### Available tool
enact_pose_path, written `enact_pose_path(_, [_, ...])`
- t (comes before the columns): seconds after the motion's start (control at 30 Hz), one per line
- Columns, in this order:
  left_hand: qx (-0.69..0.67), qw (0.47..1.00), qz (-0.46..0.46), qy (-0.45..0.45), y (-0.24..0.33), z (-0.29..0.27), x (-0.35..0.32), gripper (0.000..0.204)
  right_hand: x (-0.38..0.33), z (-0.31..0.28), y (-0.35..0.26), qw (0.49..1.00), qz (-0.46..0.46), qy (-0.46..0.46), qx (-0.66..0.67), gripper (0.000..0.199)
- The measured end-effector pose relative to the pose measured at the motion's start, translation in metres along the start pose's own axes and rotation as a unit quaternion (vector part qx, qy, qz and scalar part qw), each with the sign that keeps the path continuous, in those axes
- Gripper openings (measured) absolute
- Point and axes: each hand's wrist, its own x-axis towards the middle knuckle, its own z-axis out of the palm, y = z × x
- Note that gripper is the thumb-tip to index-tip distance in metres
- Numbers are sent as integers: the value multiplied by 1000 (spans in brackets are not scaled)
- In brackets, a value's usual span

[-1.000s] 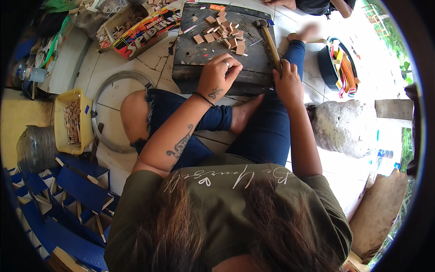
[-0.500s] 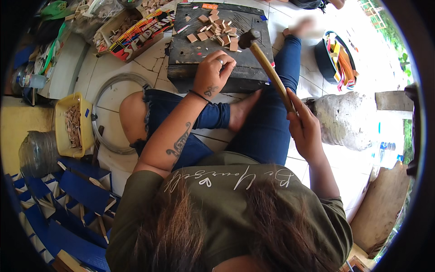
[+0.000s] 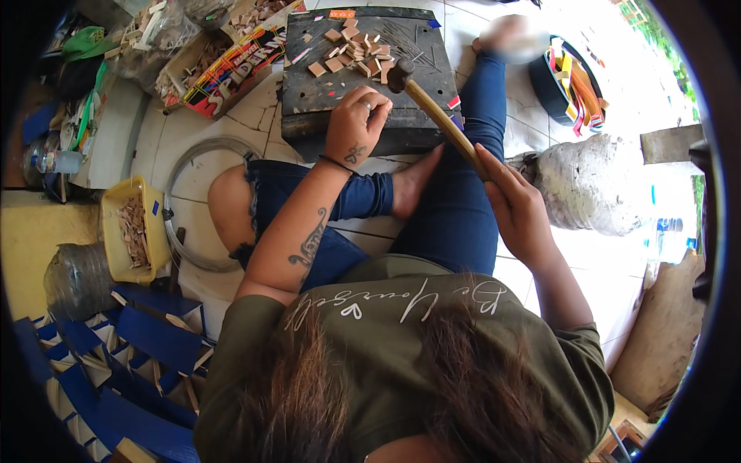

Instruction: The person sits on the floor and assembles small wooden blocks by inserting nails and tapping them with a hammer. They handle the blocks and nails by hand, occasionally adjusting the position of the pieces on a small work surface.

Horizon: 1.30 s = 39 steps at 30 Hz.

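Note:
My right hand [image 3: 519, 202] grips the wooden handle of a hammer [image 3: 446, 126]. The hammer's dark head hangs over the near right part of a low black block [image 3: 309, 104], just right of my left hand [image 3: 358, 123]. Closed, with thumb and fingers pressed together, my left hand is at the block's near edge; whatever it may pinch is hidden. Beyond my knuckles lies a loose pile of small flat wooden pieces [image 3: 355, 54]. Thin dark nails [image 3: 415, 52] are scattered to the right of the pile.
A cardboard box [image 3: 224, 81] of wood scraps stands far left. Left of my knee are a wire coil [image 3: 174, 212] and a yellow basin [image 3: 158, 251] of wooden bits. Blue wooden frames [image 3: 158, 339] crowd the lower left. A dark tub [image 3: 554, 96] with coloured strips is far right.
The hammer head has come down and left, closer to my left hand. My left hand stays closed by the block's near edge. The whole view has shifted slightly.

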Motion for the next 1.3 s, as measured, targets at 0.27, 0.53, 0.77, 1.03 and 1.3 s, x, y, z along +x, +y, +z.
enact_pose_path(0.27, [-4, 1000, 1, 3, -1, 1, 0, 7, -2, 1, 4, 1000, 19, -6, -1, 48])
enact_pose_path(0.53, [-3, 1000, -1, -1, 0, 0, -1, 7, 3, 0, 8, 999, 26, -40, 1, 47])
enact_pose_path(0.77, [-10, 1000, -4, 0, 1, -1, -1, 7, 5, -3, 7, 1000, -10, 0, 7, 47])
enact_pose_path(1.03, [-7, 1000, 0, 2, -1, 0, -1, 6, 7, -5, 7, 999, 20, -47, 10, 47])
enact_pose_path(1.3, [-5, 1000, -5, 8, 1, 0, -3, 6, 7, -2, 12, 999, 13, -20, 49, 45])
